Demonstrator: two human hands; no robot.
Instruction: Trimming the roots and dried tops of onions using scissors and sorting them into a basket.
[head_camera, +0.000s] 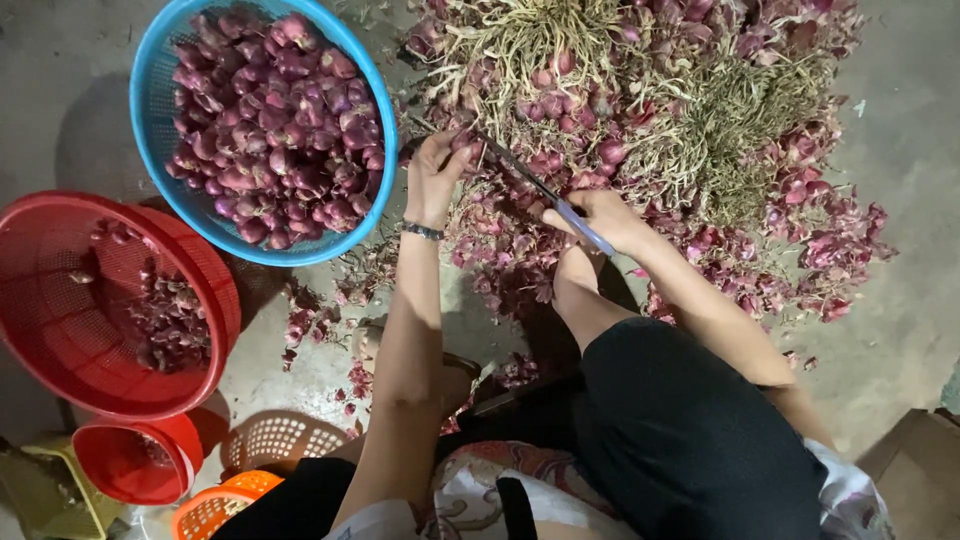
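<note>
Head view, looking down, nearest first: person's lap in black trousers (690, 430), patterned cloth (480, 480) btw the knees. Bottom left: small stack of baskets – orange one (215, 510), white one (280, 438), small red tub (135, 460), yellow-green stool or crate (50, 490) at the corner.

Mid-left: big red basket (60, 330), w/ a small heap of dark trimmings on its right side. Loose purple skins (310, 320) scattered on the concrete floor (900, 330) around the forearms.

Right hand (600, 215) grips scissors (545, 192) by pale blue handles, blades pointing up-left toward the other hand; blades look nearly closed, can't tell for sure. Left hand (435, 175), bracelet (422, 231) on wrist, fingers pinched around a shallot (462, 140) at the near edge of the pile, right at the scissor tips.

Farther out: blue basket (355, 70) top left, nearly full of trimmed purple shallots, just beside the left hand. Top centre to right: large pile of untrimmed shallots (650, 110) w/ dry straw-coloured stalks and roots, bulbs and skins spilling down toward the right hand.
</note>
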